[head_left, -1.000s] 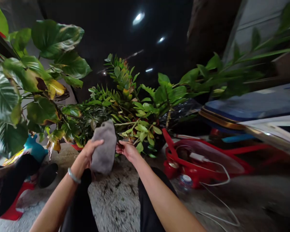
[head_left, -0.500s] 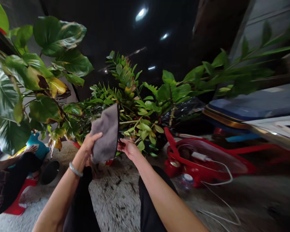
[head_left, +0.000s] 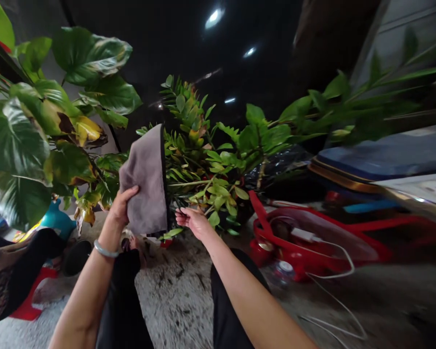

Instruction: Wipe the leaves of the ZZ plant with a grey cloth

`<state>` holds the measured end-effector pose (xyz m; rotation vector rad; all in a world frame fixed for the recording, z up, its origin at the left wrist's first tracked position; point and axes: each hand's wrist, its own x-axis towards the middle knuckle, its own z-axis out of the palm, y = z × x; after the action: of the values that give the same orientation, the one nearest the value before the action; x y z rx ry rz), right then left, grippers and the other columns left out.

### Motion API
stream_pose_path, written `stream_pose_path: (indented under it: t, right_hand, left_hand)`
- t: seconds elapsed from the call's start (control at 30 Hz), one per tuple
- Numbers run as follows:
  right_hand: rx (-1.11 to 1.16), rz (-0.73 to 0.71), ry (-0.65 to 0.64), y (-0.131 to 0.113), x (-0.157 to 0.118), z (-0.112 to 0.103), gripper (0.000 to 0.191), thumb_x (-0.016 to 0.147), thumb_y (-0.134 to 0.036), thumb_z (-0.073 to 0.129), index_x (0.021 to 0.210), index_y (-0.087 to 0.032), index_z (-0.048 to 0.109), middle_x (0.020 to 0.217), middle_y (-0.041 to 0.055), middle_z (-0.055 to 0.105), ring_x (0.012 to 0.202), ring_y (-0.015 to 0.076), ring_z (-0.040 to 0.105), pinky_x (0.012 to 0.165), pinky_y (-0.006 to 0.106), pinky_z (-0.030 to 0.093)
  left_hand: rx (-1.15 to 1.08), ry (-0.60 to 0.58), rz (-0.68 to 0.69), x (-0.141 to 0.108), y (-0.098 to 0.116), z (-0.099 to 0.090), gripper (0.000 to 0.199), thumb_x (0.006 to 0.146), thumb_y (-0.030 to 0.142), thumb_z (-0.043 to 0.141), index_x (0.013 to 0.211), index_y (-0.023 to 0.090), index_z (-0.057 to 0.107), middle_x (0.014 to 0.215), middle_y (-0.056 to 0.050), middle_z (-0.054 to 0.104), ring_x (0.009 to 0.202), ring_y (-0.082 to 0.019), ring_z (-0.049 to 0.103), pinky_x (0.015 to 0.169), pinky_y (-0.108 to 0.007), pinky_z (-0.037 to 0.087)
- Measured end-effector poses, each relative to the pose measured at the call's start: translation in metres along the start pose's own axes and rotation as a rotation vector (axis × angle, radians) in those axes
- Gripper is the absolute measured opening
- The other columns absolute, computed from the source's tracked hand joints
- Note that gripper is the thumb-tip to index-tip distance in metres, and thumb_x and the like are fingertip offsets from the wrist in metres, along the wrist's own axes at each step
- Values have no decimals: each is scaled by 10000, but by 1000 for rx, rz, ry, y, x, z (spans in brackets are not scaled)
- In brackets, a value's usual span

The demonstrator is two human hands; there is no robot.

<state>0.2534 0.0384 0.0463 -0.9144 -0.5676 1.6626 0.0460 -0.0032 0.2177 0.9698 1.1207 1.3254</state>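
My left hand (head_left: 122, 203) grips a grey-brown piece of cloth (head_left: 145, 184) by its left side, thumb over the front. The cloth has a dark edge along its right side and stands raised in front of the plants. My right hand (head_left: 194, 220) is just right of the cloth, apart from it, with fingers curled closed. A thin dark thing shows at its fingertips, too small to name. Behind both hands are leafy green plants (head_left: 218, 194). A grey bangle (head_left: 106, 249) circles my left wrist.
A red bag (head_left: 312, 252) with a white charger (head_left: 305, 235) and cable lies on the right floor, a small clear jar (head_left: 285, 269) beside it. Large-leaved foliage (head_left: 18, 140) hangs at left, above another person's dark-clothed leg (head_left: 36, 261). A blue-topped stool or table (head_left: 385, 155) stands right.
My left hand has moved the cloth up and to the left, opening a gap between it and my right hand. The right hand has stayed nearly in place, its fingers now more visible.
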Motion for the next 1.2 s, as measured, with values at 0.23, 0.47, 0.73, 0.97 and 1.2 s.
stream_pose_path:
  t: [0.23,0.47,0.73,0.97,1.2]
  right_hand:
    - [-1,-4,1,0,1,-6,136,787,-161,753,657,-172,713,564,37,727,464,141,652,472,225,562]
    - [-33,-19,-21,4,-7,4,50,806,-173,786,758,-161,778,697,76,793,571,155,722,561,240,602]
    - [-71,-21,3,7,-9,2,90,769,-176,812,703,-162,752,624,54,761,495,147,680,490,228,558]
    - [-79,-42,-1,6,-10,-5,104,737,-226,807,681,-182,731,608,23,745,519,133,661,533,224,553]
    - [-15,-32,-8,5,-9,4,63,793,-177,797,737,-155,777,663,68,778,531,148,701,550,238,591]
  left_hand:
    - [224,-244,-349,-55,-63,-35,391,601,320,921,942,157,823,923,-110,829,851,-297,764,908,-436,587]
    - [-54,64,17,-26,11,-25,514,620,350,900,1084,175,767,928,-64,823,942,-291,779,896,-368,604]
    - [144,-124,-265,-38,-67,-34,492,549,337,955,972,142,795,895,-100,820,845,-295,766,854,-400,593]
    - [57,-177,-152,-68,-19,-44,625,486,295,957,1069,149,788,925,-113,823,1009,-397,757,922,-452,592]
    - [-32,216,-20,-18,-35,-27,551,550,362,927,1044,199,746,923,-74,819,1025,-344,764,897,-411,611]
